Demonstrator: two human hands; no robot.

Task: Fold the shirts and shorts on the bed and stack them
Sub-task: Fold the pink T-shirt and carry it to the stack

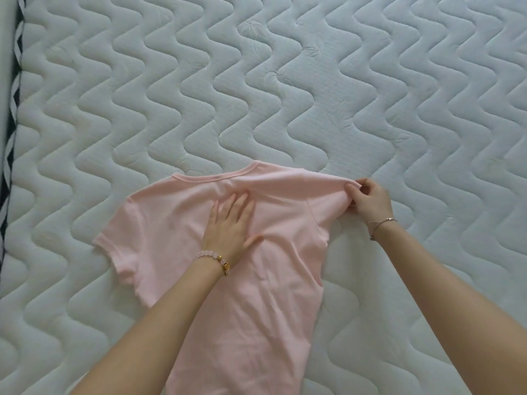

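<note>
A pale pink short-sleeved shirt (256,280) lies spread out on the bed (256,95), collar pointing away from me. My left hand (231,223) presses flat on the shirt just below the collar, fingers straight. My right hand (368,202) pinches the end of the shirt's right sleeve, which is pulled out taut to the right. The left sleeve lies flat on the mattress. The shirt's hem runs out of view at the bottom edge. No shorts or other shirts are in view.
The bed is a white quilted mattress with a wavy stitched pattern, filling nearly the whole view. Its left edge (11,138) carries a black and white trim along a pale side panel.
</note>
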